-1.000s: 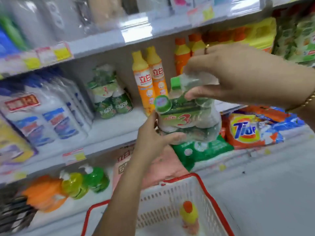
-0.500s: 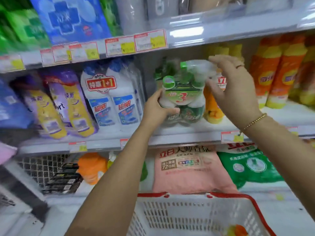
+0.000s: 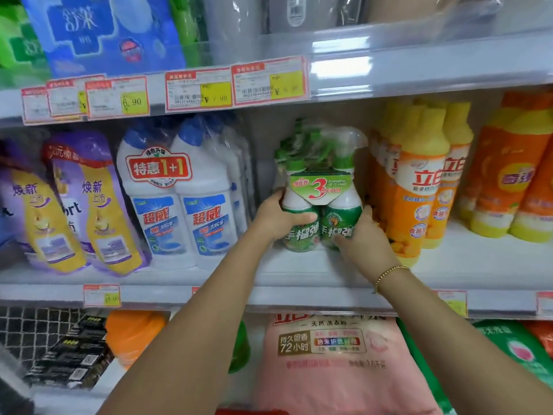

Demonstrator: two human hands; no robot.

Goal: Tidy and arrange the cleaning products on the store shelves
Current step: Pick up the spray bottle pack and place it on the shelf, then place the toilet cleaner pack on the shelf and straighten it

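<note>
Cleaner pack [image 3: 321, 202]: two green-and-white bottles shrink-wrapped under a card marked 3, one topped with a spray trigger, standing upright on the middle shelf [image 3: 478, 265].

Lying nearest, on the lower shelf: pink detergent bag [image 3: 329, 369], green bag [image 3: 514, 354] just beside it on the right, orange bottle [image 3: 131, 333] and black box [image 3: 71, 351] off to the left.

Reaching up over these with both bare forearms, wearing a gold bracelet [image 3: 389, 272] on the right wrist.

Gripping the pack low down from both sides, fingers [image 3: 344, 239] curling round it. Left hand [image 3: 275, 217] cupping the left bottle, laying the thumb across the front label and wrapping round the far side out of sight. Right hand [image 3: 366, 235] holding the right bottle, curling across the lower front and pointing the thumb up along its side.

Appearing to rest on the shelf board, though hard to tell under the hands.

Standing just beside it on the right: orange bottles with yellow caps [image 3: 419, 190]. Standing apart on the left: white bottles with blue caps [image 3: 179, 205], bundled under a 1+1 tag. Leaning further left: purple-and-yellow pouches [image 3: 98, 211].

Crowding directly behind the held pack: more green tops, too blurred to count.

Hanging along the upper shelf edge: red-framed price tags [image 3: 269, 80]. Sitting above them: blue packet [image 3: 98, 28].
</note>
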